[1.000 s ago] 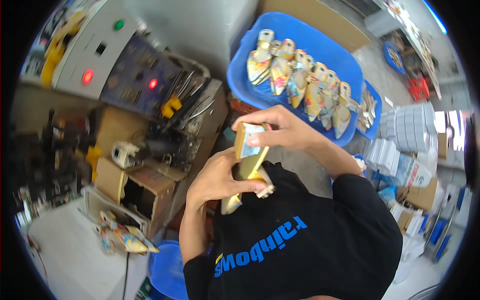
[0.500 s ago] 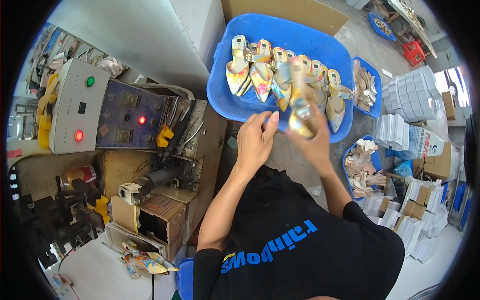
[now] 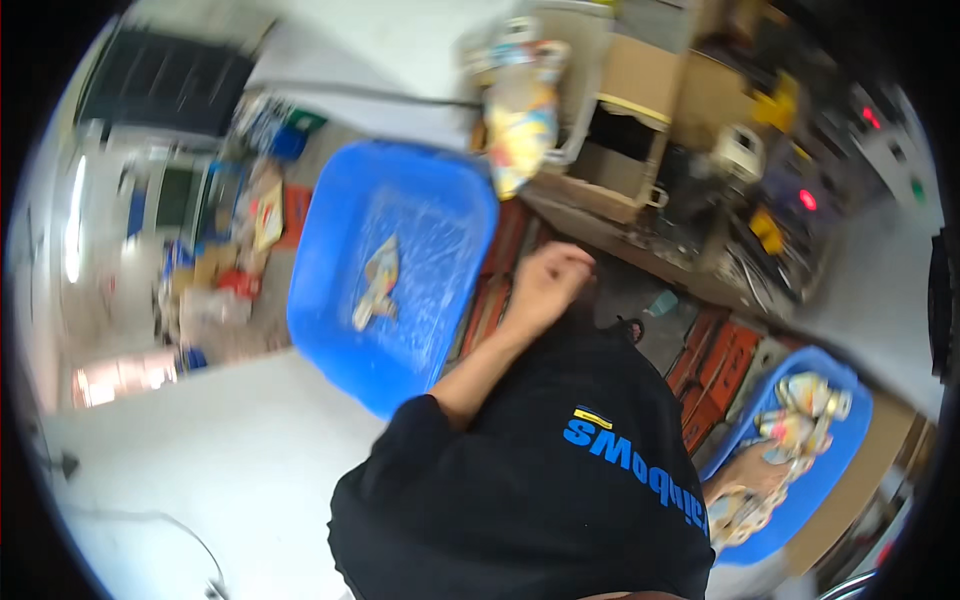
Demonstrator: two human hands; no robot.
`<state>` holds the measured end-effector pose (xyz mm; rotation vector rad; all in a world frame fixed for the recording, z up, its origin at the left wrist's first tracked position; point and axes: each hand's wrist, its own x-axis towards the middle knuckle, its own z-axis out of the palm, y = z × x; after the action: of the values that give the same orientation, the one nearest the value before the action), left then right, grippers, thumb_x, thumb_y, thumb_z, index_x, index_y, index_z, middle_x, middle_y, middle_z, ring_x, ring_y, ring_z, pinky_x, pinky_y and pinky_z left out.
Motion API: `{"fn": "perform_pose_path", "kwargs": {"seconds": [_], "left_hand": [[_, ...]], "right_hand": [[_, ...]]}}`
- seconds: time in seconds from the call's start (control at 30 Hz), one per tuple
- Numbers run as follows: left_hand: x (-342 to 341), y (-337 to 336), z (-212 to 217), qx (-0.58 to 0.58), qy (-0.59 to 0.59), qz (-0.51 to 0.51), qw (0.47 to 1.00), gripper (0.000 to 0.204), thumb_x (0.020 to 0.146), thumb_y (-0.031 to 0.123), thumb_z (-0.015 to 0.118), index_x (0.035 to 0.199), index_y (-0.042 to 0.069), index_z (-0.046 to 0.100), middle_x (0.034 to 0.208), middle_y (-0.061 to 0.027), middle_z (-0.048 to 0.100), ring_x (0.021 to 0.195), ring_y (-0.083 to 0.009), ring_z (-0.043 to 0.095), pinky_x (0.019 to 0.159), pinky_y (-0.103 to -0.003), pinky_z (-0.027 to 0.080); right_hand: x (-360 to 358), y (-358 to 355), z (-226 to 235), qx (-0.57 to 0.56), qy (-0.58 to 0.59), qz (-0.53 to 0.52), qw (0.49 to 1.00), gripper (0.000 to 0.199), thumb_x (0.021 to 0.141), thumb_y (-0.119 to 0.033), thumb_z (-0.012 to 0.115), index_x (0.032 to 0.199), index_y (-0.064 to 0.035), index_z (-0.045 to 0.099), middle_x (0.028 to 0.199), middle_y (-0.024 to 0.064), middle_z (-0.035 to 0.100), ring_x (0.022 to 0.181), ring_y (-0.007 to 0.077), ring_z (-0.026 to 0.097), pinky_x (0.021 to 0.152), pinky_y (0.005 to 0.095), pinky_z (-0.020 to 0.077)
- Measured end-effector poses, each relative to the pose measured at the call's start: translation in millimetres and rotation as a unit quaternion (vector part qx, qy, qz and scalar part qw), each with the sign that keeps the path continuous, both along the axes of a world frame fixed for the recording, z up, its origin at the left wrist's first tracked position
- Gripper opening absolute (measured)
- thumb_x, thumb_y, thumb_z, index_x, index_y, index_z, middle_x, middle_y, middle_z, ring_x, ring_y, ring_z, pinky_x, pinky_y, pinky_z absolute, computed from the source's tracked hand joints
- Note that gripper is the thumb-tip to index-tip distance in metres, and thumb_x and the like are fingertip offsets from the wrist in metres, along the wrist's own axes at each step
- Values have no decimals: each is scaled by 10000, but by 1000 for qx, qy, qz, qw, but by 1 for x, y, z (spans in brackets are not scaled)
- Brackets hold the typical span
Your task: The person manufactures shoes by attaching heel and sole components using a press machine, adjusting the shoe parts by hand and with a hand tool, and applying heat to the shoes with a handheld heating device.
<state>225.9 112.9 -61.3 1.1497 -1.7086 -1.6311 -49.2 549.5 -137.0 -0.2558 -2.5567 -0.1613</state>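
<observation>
head | left hand point(image 3: 545, 285) grip curled, empty | patterned piece point(image 3: 377, 283) in blue tub point(image 3: 330, 310), apart to its left

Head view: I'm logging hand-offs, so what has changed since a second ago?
The view swung to another blue tub holding one colourful piece. The left hand let go of the piece both hands held and now curls, empty-looking. The right hand dropped among the pieces in the lower-right tub; its grip is unclear. The black shirt is unchanged.
</observation>
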Motion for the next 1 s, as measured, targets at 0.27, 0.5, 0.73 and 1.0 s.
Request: {"fn": "perform_pose_path", "kwargs": {"seconds": [0.27,0.5,0.73,1.0], "left_hand": [[378,-109,-148,-307,-555,304,711,297,818,234,707,1044,46,665,777,-222,686,563,-340,644,513,-448,501],[329,-129,-157,162,-118,510,836,421,857,356,808,976,16,591,674,-12,538,503,-99,482,405,-269,306],[160,23,55,-133,-87,392,906,197,757,83,797,788,77,602,719,25,576,606,-79,502,538,-264,420],[29,31,95,-250,118,-106,955,494,684,151,887,1120,18,695,715,-37,601,642,-166,589,648,-313,480]], "right_hand": [[2,-282,120,-218,-50,582,782,381,937,-179,701,1273,-14,632,1344,199,586,1236,348,552,1047,428,422],[80,-367,130,-141,-263,763,574,344,904,-121,712,1229,-33,640,1309,186,597,1271,364,527,1092,428,384],[113,-345,146,-385,-727,553,132,900,973,-666,438,1502,59,369,1382,226,558,1298,284,547,1120,432,385],[94,-332,170,-575,-711,404,-37,916,898,-512,565,1568,26,246,1241,162,565,1181,216,524,1028,353,403]]}}
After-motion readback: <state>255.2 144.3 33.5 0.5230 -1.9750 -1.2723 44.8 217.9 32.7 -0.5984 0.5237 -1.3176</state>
